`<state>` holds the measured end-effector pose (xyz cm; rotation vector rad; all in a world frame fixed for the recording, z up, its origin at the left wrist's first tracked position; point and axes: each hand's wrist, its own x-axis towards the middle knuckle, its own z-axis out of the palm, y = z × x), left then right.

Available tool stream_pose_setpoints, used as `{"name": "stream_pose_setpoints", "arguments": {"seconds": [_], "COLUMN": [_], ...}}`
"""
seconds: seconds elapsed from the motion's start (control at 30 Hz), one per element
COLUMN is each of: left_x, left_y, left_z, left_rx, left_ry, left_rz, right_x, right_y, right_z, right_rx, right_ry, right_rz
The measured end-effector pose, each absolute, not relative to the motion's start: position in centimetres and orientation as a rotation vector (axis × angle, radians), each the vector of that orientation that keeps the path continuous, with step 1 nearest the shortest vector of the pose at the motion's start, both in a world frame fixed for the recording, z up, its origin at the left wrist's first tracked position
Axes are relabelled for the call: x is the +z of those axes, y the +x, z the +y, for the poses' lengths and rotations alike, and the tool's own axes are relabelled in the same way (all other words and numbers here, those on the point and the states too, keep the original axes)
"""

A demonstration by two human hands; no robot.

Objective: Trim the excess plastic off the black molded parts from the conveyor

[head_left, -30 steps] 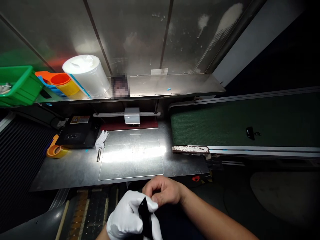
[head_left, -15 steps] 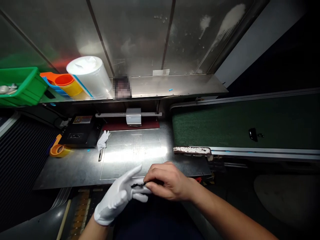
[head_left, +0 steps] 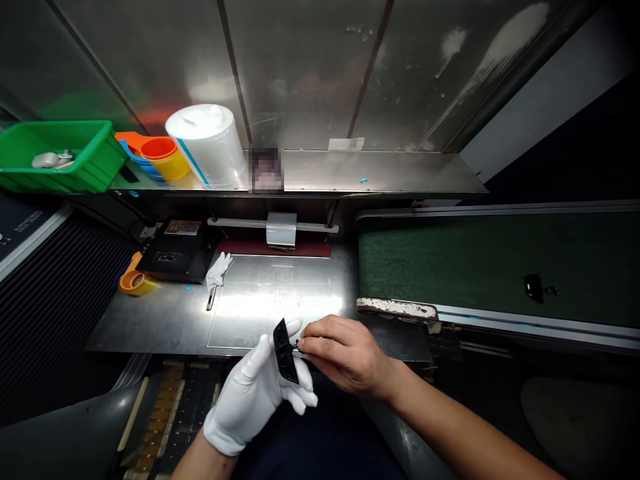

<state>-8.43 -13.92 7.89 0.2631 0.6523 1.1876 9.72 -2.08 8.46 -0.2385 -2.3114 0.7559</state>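
Note:
My left hand (head_left: 255,390), in a white glove, holds a black plastic part (head_left: 285,353) with the thumb on one side and the fingers behind it. The part is tilted, and its recessed side shows. My bare right hand (head_left: 350,353) pinches a small black piece (head_left: 297,345) at the part's right side. Both hands are close together, in front of the steel table's near edge. A similar black part (head_left: 533,287) lies on the green conveyor belt (head_left: 465,260) at the right.
On the table (head_left: 165,320) are a white glove (head_left: 219,271), a cutter (head_left: 211,299), a tape roll (head_left: 135,283) and a black box (head_left: 175,252). The shelf (head_left: 410,170) above carries a green bin (head_left: 100,157) and a large film roll (head_left: 207,147).
The black part has turned into view in my left hand, whose fingers now cup it. The whole scene has shifted right in the view as the head moved.

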Motion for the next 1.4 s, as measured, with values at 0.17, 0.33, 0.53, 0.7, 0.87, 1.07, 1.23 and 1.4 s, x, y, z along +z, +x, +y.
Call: {"name": "stream_pose_setpoints", "arguments": {"seconds": [0.17, 0.33, 0.53, 0.7, 0.87, 1.07, 1.23, 1.4], "left_x": [7.3, 7.3, 7.2, 7.3, 7.6, 8.0, 8.8, 8.8], "left_y": [-7.8, -7.0, -6.7, -6.9, -7.5, -7.5, -8.3, -9.0], "left_z": [-14.1, -14.0, -14.0, -14.0, -14.2, -14.3, -14.1, -13.9], "left_rx": [1.295, 1.369, 1.394, 1.375, 1.369, 1.331, 1.185, 1.006], "left_ry": [0.343, 0.376, 0.391, 0.411, 0.526, 0.677, 0.745, 0.714], "left_rz": [0.622, 0.589, 0.623, 0.653, 0.789, 1.359, 1.346, 0.839], "right_x": [8.1, 8.3, 8.6, 9.4, 10.3, 10.2, 10.2, 10.5], "right_y": [9.8, 10.0, 10.1, 10.1, 9.9, 9.5, 9.3, 9.9], "right_z": [-2.2, -1.9, -1.2, -1.2, -1.7, -3.5, -3.1, -1.4], "right_rx": [0.722, 0.723, 0.679, 1.305, 1.819, 1.587, 1.421, 1.665], "right_ry": [-0.235, -0.145, -0.032, -0.254, -0.561, -0.706, -0.835, -0.632], "right_rz": [-2.301, -2.295, -2.341, -2.221, -2.066, -2.052, -2.189, -2.455]}}
